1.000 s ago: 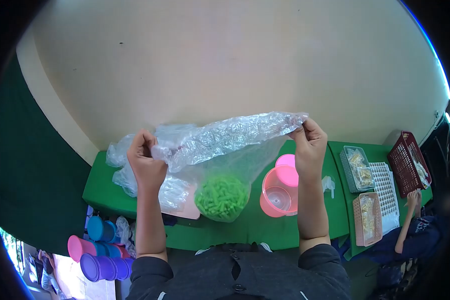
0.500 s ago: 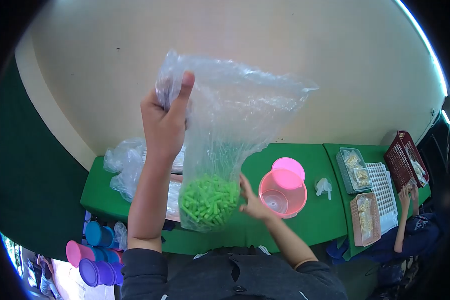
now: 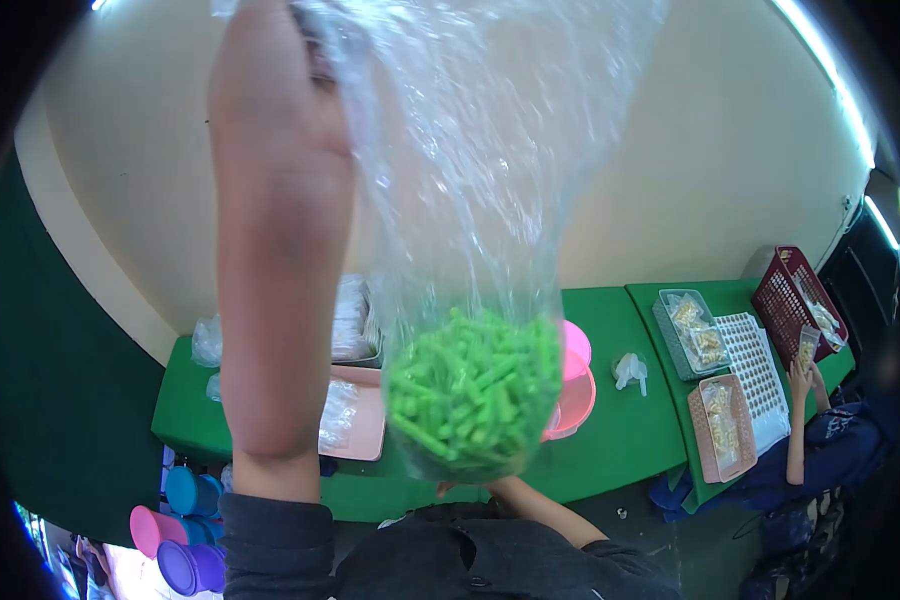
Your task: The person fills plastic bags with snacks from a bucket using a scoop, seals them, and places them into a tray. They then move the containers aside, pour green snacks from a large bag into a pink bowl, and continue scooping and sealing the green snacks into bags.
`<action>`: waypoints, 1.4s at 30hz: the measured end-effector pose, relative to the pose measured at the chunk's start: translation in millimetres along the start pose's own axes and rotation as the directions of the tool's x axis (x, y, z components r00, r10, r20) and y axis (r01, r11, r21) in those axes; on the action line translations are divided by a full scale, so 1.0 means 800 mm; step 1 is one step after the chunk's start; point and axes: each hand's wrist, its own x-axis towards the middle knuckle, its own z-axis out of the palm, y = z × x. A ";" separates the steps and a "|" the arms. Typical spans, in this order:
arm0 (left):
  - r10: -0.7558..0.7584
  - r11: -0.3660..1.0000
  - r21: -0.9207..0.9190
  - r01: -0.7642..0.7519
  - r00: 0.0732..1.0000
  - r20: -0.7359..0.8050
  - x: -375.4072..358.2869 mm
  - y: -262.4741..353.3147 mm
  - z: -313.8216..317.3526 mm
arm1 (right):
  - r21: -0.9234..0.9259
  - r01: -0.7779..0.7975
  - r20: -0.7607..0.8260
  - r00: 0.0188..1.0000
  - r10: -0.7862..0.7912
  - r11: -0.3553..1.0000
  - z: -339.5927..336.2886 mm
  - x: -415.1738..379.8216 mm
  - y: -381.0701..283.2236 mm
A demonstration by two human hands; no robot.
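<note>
While raised, the left hand point(image 3: 305, 40) grips the plastic bag point(image 3: 475, 260).

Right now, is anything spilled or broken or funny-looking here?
Nothing looks spilled or broken. The left hand holds the clear plastic bag up high by its top, and the green pieces all sit inside at the bottom. The right hand is under the bag. The pink tub stands upright on the green table.

Green table point(image 3: 630, 440) holds a pink container point(image 3: 573, 400), a pink lid point(image 3: 574, 342) behind it, a pink tray point(image 3: 355, 420). Far right: dark red basket point(image 3: 795, 300), two snack-packet trays point(image 3: 722, 425), a co-worker's hand point(image 3: 800, 380). Stacked tubs point(image 3: 185, 525) below left.
</note>
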 end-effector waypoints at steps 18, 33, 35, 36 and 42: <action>-0.164 0.985 -0.035 0.169 0.980 0.116 -0.049 -0.066 -0.038 | 0.045 0.893 -0.687 0.354 -0.635 0.449 -0.022 -0.199 -0.265; -0.764 0.637 0.250 0.729 0.640 0.081 -0.116 -0.161 -0.125 | -0.205 0.826 -0.572 0.334 -0.749 0.525 -0.063 -0.402 -0.335; -0.847 0.514 0.459 0.724 0.512 0.141 -0.152 -0.207 -0.109 | -0.258 0.835 -0.732 0.159 -0.662 0.486 -0.073 -0.447 -0.315; -0.872 0.461 0.509 0.727 0.477 0.109 -0.167 -0.231 -0.110 | -0.275 0.821 -0.734 0.158 -0.661 0.501 -0.079 -0.473 -0.305; -0.812 0.504 0.592 0.629 0.579 0.076 -0.265 -0.342 -0.186 | -0.327 0.746 -0.826 0.074 -0.559 0.581 -0.100 -0.584 -0.269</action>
